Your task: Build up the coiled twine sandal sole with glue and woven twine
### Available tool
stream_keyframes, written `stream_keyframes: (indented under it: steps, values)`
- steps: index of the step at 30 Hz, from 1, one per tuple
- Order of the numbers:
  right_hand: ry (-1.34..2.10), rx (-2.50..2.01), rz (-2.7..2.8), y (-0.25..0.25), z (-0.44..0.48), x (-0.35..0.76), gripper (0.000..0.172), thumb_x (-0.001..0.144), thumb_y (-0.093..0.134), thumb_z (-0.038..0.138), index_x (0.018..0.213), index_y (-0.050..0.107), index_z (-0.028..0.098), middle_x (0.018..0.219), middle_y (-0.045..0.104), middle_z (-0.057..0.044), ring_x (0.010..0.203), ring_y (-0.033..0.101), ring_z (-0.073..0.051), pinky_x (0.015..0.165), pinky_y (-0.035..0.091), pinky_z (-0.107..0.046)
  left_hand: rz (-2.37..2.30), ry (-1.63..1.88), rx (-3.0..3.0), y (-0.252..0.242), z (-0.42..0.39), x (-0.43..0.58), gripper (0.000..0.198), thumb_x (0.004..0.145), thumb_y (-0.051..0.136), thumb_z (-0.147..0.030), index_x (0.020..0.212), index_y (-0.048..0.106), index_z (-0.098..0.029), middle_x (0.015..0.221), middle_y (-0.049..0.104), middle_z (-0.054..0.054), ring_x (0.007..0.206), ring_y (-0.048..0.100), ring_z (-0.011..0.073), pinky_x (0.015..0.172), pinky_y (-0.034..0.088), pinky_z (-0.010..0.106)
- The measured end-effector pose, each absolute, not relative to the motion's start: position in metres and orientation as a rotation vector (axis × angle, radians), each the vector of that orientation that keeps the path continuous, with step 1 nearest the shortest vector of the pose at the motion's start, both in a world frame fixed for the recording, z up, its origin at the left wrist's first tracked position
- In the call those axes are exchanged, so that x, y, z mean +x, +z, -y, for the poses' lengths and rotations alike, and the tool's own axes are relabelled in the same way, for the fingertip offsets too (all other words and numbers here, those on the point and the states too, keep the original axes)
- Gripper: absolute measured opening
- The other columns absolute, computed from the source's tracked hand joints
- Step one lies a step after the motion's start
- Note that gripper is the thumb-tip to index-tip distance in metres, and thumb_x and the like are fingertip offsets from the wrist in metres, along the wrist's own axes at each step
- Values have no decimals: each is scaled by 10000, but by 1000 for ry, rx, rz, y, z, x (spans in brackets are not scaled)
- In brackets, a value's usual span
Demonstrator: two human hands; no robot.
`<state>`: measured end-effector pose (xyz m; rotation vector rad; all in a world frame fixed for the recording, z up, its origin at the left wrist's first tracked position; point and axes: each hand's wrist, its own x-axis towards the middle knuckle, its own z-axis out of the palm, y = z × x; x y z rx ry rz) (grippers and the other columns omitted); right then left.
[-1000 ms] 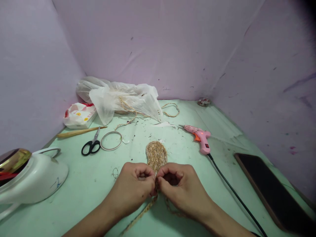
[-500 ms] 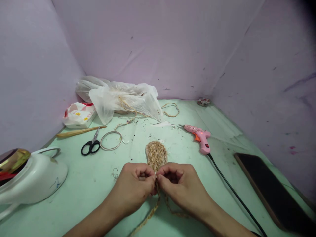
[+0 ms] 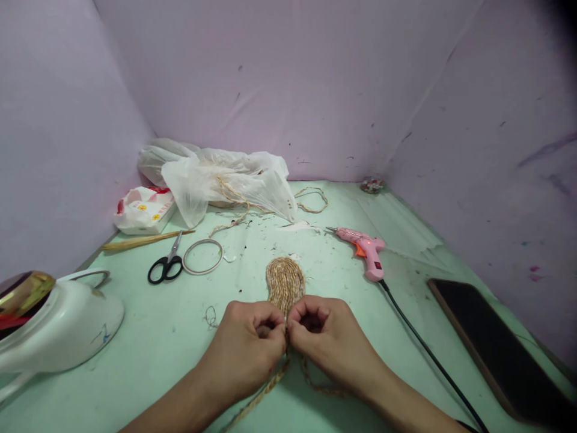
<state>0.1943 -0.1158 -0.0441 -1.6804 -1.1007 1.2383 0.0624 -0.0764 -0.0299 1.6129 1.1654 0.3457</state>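
Observation:
A tan sole-shaped piece of coiled braided straw cord (image 3: 285, 280) lies flat on the table in front of me. My left hand (image 3: 252, 343) and my right hand (image 3: 327, 337) meet at its near end, fingertips nearly touching. Both hands are closed in a pinch on the straw piece's near end, where a small whitish bit shows between the fingertips. From under the left hand a loose braided cord (image 3: 256, 404) trails toward the near edge. Another strand (image 3: 318, 388) curves out beneath the right hand. The fingers cover the exact spot being gripped.
A pink glue gun (image 3: 367, 249) with its black cable lies to the right, near a dark phone (image 3: 491, 355). Leftward are black-handled scissors (image 3: 166, 264), a metal ring (image 3: 202, 257) and a white visor-like object (image 3: 76, 325). Plastic bags (image 3: 234, 174) sit at the back.
Both hands stay at the straw piece's near end, with the left hand shifted slightly toward me. The loose cord's near end has swung a little left.

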Motion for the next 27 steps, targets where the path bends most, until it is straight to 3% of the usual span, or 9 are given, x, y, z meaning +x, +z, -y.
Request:
stream_keyframes:
  steps: [5,13,22,27]
  values:
    - [1243,-1636,1088,-44,115,197,63,567,478,128,536,527,154,483,468,45,468,383,-64,434,304,-181,-1166,357,1548,-29,74,62,111,619,448,-175,556,534,-142,474,410,-49,465,318,69,438,229,199]
    - [1314,-1583,1017,-37,114,198,75,579,585,183,602,644,144,586,621,-6,525,516,-98,512,405,-213,-1192,376,1612,-32,74,61,160,670,473,-223,581,571,-133,478,399,-45,464,308,70,432,230,203]
    - [1252,-1613,1064,-41,114,196,68,564,520,124,535,574,153,484,494,47,466,408,-68,439,304,-186,-1183,392,1731,-34,78,62,186,678,453,-196,556,580,-134,465,399,-43,454,320,70,423,247,195]
    - [1382,-1470,966,-43,112,201,76,563,526,120,538,590,151,489,527,41,481,449,-76,481,354,-198,-1179,385,1618,-33,77,61,159,672,470,-216,574,570,-141,453,424,-45,429,328,66,408,242,192]
